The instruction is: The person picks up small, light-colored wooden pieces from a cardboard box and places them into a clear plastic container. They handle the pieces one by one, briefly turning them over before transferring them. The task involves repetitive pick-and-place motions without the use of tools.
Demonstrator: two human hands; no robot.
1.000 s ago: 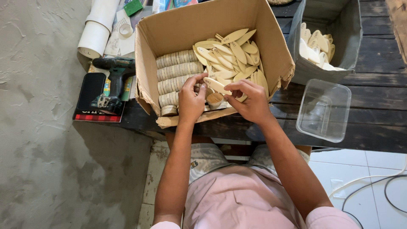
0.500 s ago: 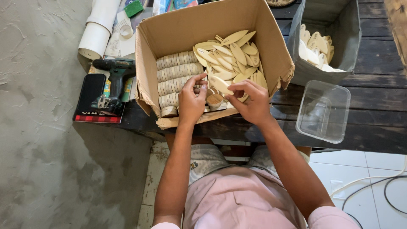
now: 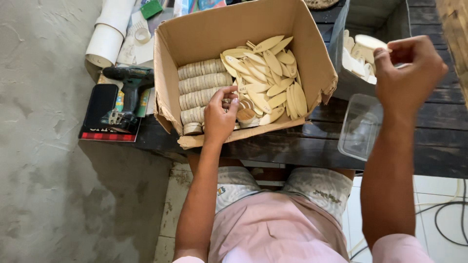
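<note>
An open cardboard box (image 3: 204, 34) stands on a dark wooden table (image 3: 438, 156). Rows of stacked round wooden discs (image 3: 200, 83) fill its left side, and loose oval wooden pieces (image 3: 265, 73) lie in a pile on its right. My left hand (image 3: 219, 117) reaches into the box's front part, fingers closed on a small stack of discs. My right hand (image 3: 407, 73) is raised to the right, above a grey bin (image 3: 378, 19) holding pale wooden pieces (image 3: 358, 53). It pinches one thin pale wooden piece (image 3: 373, 43) between thumb and fingers.
A clear plastic container (image 3: 360, 126) sits on the table's front edge below my right hand. Left of the box lie a cordless drill (image 3: 126, 92), a dark case (image 3: 100, 104), white paper rolls (image 3: 109, 34) and a tape roll (image 3: 142, 35). Cables (image 3: 448, 219) trail on the tiled floor.
My right hand has left the box and swung up and right to the grey bin, carrying a pale wooden piece. My left hand stays in the box on the discs.
</note>
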